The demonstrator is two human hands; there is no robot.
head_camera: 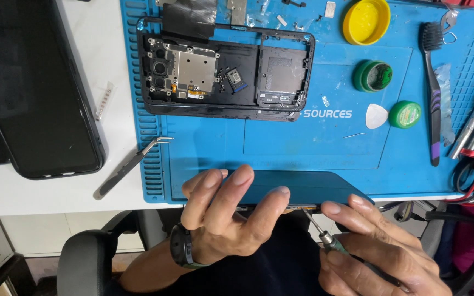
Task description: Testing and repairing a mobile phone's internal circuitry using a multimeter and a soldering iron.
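Blue-backed, the phone panel [303, 189] stands on edge at the near rim of the table [45, 192], just beyond both hands. The left hand [220, 219] clamps its lower edge, fingers spread over the back. The right hand [379, 246] is closed round a screwdriver [325, 233], its tip touching that same edge. Beyond the hands lies a blue mat [204, 148] carrying an opened phone frame [226, 71]. Tweezers [130, 167] lie beyond the left hand.
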